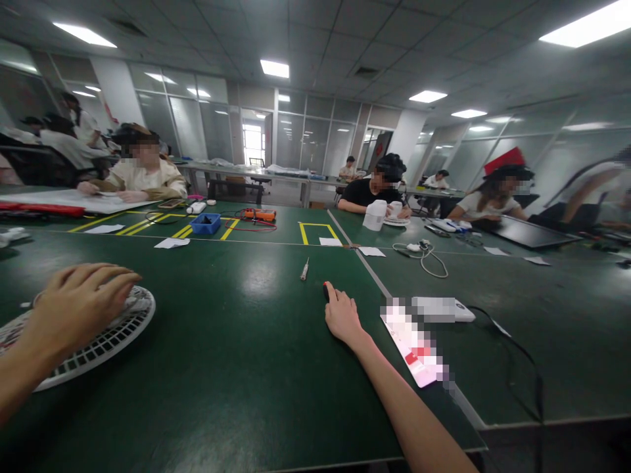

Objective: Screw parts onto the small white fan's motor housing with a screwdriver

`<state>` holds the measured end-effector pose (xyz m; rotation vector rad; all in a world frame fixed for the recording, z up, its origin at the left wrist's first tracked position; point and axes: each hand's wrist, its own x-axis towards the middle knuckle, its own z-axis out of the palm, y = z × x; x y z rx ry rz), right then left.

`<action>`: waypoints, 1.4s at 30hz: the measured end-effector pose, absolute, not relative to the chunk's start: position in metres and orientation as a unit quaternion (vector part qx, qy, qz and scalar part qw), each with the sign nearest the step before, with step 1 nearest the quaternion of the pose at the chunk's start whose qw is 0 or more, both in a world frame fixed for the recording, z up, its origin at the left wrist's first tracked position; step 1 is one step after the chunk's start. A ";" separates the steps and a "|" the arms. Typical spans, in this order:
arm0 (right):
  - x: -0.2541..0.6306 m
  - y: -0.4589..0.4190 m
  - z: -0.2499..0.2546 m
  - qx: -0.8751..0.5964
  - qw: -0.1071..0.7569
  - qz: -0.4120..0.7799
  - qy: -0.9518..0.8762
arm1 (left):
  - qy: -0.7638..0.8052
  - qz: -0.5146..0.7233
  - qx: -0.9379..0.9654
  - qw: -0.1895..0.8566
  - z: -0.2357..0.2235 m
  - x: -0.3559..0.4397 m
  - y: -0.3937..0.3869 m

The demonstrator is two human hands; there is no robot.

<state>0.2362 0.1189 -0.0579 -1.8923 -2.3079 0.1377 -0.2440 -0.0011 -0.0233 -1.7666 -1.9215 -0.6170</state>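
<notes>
My left hand (79, 303) lies on top of a white round fan grille (106, 341) at the left of the green table (236, 355), fingers stretched over its centre. My right hand (341, 315) reaches forward in the middle of the table, its fingers closed round a small dark object with a red tip (326, 289). A screwdriver (304, 269) lies on the table a little beyond and left of that hand.
A blurred card (411, 341) and a white device with a black cable (441, 309) lie right of my right arm. Farther off are a blue tray (206, 224), an orange meter (259, 214), a white jug (374, 215), paper slips and several seated people.
</notes>
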 end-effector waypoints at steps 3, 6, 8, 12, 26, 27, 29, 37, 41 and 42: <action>0.237 0.120 -0.063 -0.628 0.105 0.035 -0.770 | -0.568 -0.219 -0.728 0.317 -0.033 -0.202 0.017; 0.235 0.119 -0.064 -0.616 0.153 0.024 -0.772 | -0.485 -0.232 -0.774 0.335 -0.048 -0.154 0.040; 0.231 0.116 -0.063 -0.590 0.197 0.009 -0.783 | -0.441 -0.261 -0.792 0.332 -0.058 -0.121 0.053; 0.217 0.107 -0.064 -0.500 0.262 -0.022 -0.825 | -0.413 -0.314 -0.813 0.265 -0.072 -0.069 0.073; 0.154 0.121 -0.080 -0.425 0.319 0.160 -0.832 | -0.424 -0.276 -0.862 -0.011 -0.088 -0.018 0.109; 0.153 0.122 -0.080 -0.431 0.306 0.164 -0.833 | -0.427 -0.272 -0.862 -0.031 -0.088 -0.019 0.110; 0.153 0.124 -0.079 -0.450 0.267 0.160 -0.837 | -0.432 -0.267 -0.858 -0.070 -0.087 -0.021 0.111; 0.152 0.128 -0.077 -0.476 0.208 0.149 -0.842 | -0.470 -0.286 -0.835 -0.006 -0.079 -0.079 0.110; 0.153 0.130 -0.076 -0.468 0.213 0.167 -0.841 | -0.495 -0.342 -0.780 0.173 -0.049 -0.137 0.093; 0.153 0.130 -0.076 -0.464 0.215 0.169 -0.843 | -0.507 -0.350 -0.761 0.204 -0.040 -0.154 0.087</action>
